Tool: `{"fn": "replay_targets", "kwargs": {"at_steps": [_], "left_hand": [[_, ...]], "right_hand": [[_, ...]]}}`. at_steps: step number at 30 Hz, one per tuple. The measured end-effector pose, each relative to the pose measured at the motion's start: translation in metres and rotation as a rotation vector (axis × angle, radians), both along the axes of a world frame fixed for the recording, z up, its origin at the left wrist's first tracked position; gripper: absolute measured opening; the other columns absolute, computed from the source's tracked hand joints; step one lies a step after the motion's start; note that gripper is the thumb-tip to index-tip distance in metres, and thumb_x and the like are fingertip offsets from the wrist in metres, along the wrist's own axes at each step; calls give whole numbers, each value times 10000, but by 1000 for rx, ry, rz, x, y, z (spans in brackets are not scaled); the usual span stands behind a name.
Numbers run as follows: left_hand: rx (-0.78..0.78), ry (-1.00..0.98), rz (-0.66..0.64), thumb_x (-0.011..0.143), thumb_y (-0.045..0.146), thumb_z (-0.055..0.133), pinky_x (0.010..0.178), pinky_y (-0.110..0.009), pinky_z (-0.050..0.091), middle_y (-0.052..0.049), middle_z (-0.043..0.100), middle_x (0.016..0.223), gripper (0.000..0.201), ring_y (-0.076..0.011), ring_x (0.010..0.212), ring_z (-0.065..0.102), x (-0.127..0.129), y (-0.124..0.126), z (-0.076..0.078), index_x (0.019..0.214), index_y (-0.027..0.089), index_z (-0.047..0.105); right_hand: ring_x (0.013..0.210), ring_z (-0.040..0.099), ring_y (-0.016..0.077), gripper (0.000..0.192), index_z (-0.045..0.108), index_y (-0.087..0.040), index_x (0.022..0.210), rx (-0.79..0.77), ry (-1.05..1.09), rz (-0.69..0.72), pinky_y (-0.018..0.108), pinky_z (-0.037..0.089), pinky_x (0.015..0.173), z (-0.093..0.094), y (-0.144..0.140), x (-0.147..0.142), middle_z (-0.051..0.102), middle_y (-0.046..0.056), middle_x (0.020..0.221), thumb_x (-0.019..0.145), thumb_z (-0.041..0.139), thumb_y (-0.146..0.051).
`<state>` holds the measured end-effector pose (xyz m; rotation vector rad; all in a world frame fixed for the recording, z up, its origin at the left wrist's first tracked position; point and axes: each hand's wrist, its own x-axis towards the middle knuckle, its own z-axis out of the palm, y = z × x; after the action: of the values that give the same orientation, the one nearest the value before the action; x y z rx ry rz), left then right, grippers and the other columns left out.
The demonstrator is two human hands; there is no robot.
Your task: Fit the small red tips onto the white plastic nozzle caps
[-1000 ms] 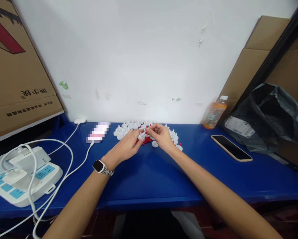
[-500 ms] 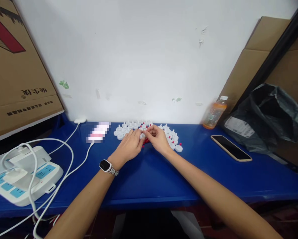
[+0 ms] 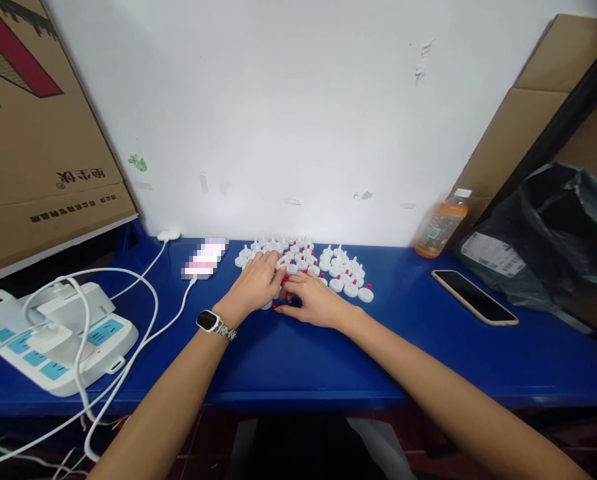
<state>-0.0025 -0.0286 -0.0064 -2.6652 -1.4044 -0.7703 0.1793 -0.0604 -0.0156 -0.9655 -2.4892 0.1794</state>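
Observation:
Many white round caps with pointed nozzles (image 3: 336, 285) stand in a cluster on the blue table, several with small red tips (image 3: 369, 287) on their nozzles. My left hand (image 3: 256, 283), with a watch on its wrist, is closed at the cluster's front left. Between its thumb and index finger shows a white nozzle cap (image 3: 281, 263), partly hidden. My right hand (image 3: 316, 300) lies low beside it, thumb and fingers apart around loose red tips (image 3: 284, 280). One red tip (image 3: 274, 307) lies at the thumb's end.
On the left are a white power strip (image 3: 53, 363) with looping cables and a pixelated device (image 3: 204, 259) on a cable. To the right lie a phone (image 3: 473, 297), an orange drink bottle (image 3: 443, 223) and a dark plastic bag (image 3: 533, 240). A white wall (image 3: 278, 120) stands behind the table.
My right hand has moved away from my left fingertips, down toward the table and the loose red tips. My left hand stays near the same spot. The view has shifted slightly.

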Motion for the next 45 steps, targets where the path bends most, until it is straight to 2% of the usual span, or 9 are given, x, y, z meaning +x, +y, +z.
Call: {"fn": "replay_targets", "kwargs": {"at_steps": [5,12,18,23,26,29,36,40,45], "left_hand": [[-11,-7,-3,1006,333,347,870,-437,453,-122,607,1033,251,-278,988,535,0,-2,2,1063,165,524],[2,-124,21,1009,365,351,896,-428,456,-101,619,1084,262,-271,1019,546,-17,4,5,1098,192,525],[-29,-170,14,1004,379,366,867,-416,463,-90,625,1059,258,-267,989,549,-25,5,9,1068,201,540],[-46,-162,-41,1009,413,357,930,-448,451,-90,622,1075,294,-273,1030,539,-16,2,9,1120,199,525],[-57,-147,-95,1014,420,347,909,-441,464,-92,614,1046,299,-270,1018,548,-6,-4,10,1120,201,520],[-68,-125,-133,1017,417,350,901,-436,472,-95,608,1018,302,-265,1008,561,3,-10,10,1127,197,527],[-99,-176,-193,1028,423,337,969,-451,479,-120,600,1175,349,-262,1099,593,9,-19,10,1254,192,468],[-119,-204,-221,1031,428,337,1030,-453,467,-141,576,1286,381,-265,1195,582,10,-23,11,1313,185,420],[-99,-202,-233,1027,446,355,1139,-473,390,-172,434,1494,541,-281,1377,455,12,-24,10,1486,173,268]], "right_hand": [[898,584,180,82,623,-189,856,22,-6,-20,327,344,817,-4,0,-5,654,21,840,908,628,-251],[861,588,180,137,663,-206,946,8,28,-62,332,336,811,-6,0,-11,643,6,809,890,669,-331],[859,599,176,51,653,-192,887,12,65,-76,340,369,828,-9,1,-11,659,15,812,854,626,-163],[693,571,140,38,600,-193,835,-178,453,-170,289,441,684,-4,12,2,649,0,765,811,624,-209],[672,590,143,217,600,-192,859,-326,868,-211,284,477,653,2,21,5,645,2,739,795,687,-380],[662,602,147,360,637,-184,822,-433,1083,-204,282,483,635,6,25,6,654,11,710,721,759,-507],[535,518,101,442,607,-187,745,-558,1180,-127,244,403,531,12,20,6,625,-29,602,602,853,-524],[517,481,92,423,603,-177,644,-532,1196,-149,249,373,515,17,19,9,629,-10,596,615,852,-518],[530,484,97,393,672,-170,693,-585,1179,-133,255,372,528,19,21,12,638,-4,617,628,845,-517]]}}
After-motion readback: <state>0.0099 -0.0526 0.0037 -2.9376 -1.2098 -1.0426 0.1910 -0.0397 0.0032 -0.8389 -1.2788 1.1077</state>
